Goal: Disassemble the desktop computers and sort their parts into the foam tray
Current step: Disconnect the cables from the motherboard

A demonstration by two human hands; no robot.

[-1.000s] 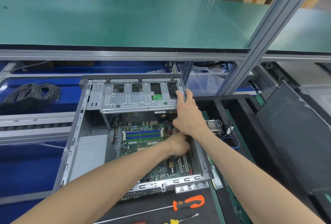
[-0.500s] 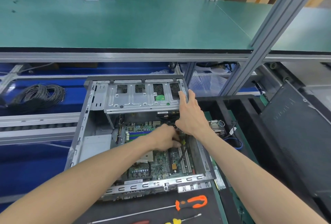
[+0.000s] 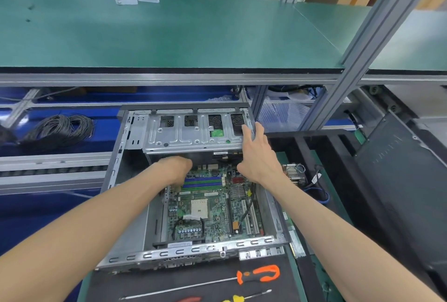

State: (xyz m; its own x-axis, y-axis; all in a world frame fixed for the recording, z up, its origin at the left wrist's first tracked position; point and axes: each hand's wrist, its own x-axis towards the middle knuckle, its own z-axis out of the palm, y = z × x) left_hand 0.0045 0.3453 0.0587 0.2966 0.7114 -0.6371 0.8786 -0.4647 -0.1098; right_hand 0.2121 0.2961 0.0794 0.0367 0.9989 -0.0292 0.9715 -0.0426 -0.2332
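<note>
An open grey desktop case [image 3: 121, 168] lies flat in front of me. Its green motherboard [image 3: 212, 207] shows blue memory slots, a white CPU socket and a black cable. A silver drive cage [image 3: 188, 137] spans the far end of the case. My left hand [image 3: 177, 172] reaches down at the left end of the memory slots, fingers curled downward; what the fingertips touch is hidden. My right hand [image 3: 256, 156] rests with straight fingers on the right end of the drive cage. The black foam tray [image 3: 338, 156] stands to the right, holding a heatsink part [image 3: 294, 172].
An orange-handled screwdriver [image 3: 258, 274] and a yellow-handled one [image 3: 242, 298] lie on the black mat in front of the case. A coil of black cable [image 3: 60, 130] sits at the left. A dark case panel [image 3: 396, 180] leans at the right. A green shelf [image 3: 169, 31] overhangs behind.
My left hand has moved from the board's right side to the left end of the memory slots. The right hand stayed on the drive cage.
</note>
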